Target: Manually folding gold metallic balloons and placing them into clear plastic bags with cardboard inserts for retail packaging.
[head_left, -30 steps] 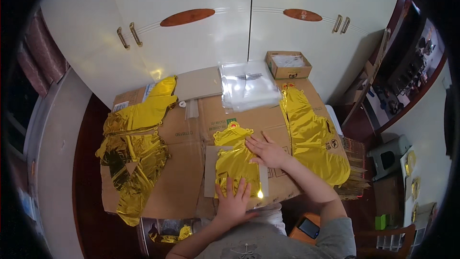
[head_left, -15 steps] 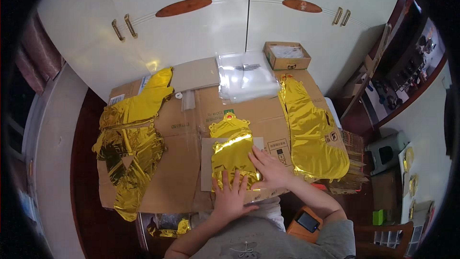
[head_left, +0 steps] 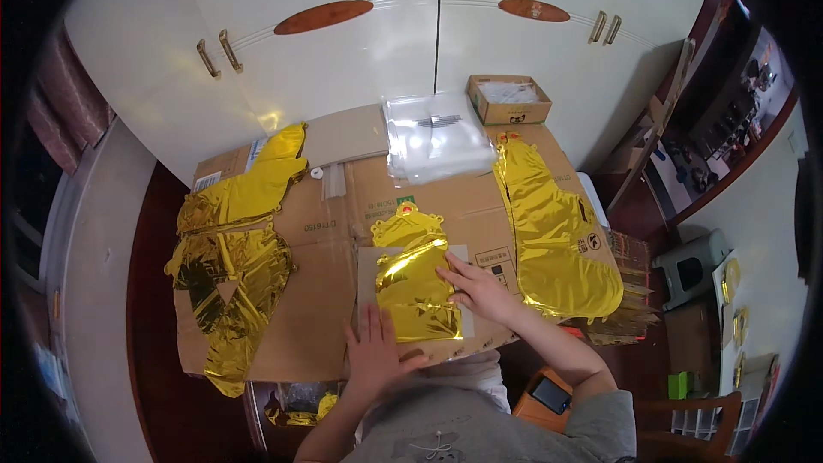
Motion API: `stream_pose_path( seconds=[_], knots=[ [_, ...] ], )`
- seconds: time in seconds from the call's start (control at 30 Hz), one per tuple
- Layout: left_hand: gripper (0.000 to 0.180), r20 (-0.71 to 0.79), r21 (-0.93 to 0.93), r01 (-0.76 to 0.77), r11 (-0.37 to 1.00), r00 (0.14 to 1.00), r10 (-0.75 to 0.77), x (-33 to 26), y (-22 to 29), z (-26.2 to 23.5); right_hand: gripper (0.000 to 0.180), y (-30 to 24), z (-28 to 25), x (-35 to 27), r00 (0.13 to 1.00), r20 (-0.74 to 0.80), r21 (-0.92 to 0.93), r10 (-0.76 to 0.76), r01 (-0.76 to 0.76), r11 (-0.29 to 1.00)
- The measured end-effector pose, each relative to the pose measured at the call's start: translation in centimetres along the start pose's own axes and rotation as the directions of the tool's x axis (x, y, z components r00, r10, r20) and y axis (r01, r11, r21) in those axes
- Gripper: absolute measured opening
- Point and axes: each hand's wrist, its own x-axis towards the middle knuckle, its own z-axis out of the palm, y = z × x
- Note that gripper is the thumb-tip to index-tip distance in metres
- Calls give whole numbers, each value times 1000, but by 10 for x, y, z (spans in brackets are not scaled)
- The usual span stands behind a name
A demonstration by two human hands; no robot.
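Around the folded gold foil balloon point(head_left: 414, 287) lie flattened cardboard point(head_left: 326, 309), more balloons point(head_left: 557, 223).

Left hand point(head_left: 375, 351): open and flat, palm down, fingers together pointing toward 12 o'clock.
Left forearm: bare, entering from the lower edge at about 7 o'clock.
Right hand point(head_left: 478, 290): palm down, fingers spread and pointing toward 10 o'clock, pressed flat.
Right forearm: bare, running down toward 5 o'clock to a grey short sleeve.
Spacing: the hands are near each other, not touching.
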Motion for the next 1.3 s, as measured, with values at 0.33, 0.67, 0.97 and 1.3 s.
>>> stream_pose_path(
  seconds=[0.33,0.67,0.97,1.3],
  knots=[
    [91,-25,-34,-376,926,927,375,6,34,-12,57,-2,-6,7,996,-79,-126,-40,29,992],
    [89,-2,49,-319,947,948,319,3,32,-7,32,33,-26,53,933,34,41,358,-359,932],
    [90,-21,52,-312,949,949,314,1,31,-4,20,40,-91,45,902,15,173,432,-428,887],
    [91,10,53,-300,953,954,300,3,35,-8,27,162,-142,-41,749,-356,-40,559,-610,792]
  ],
)
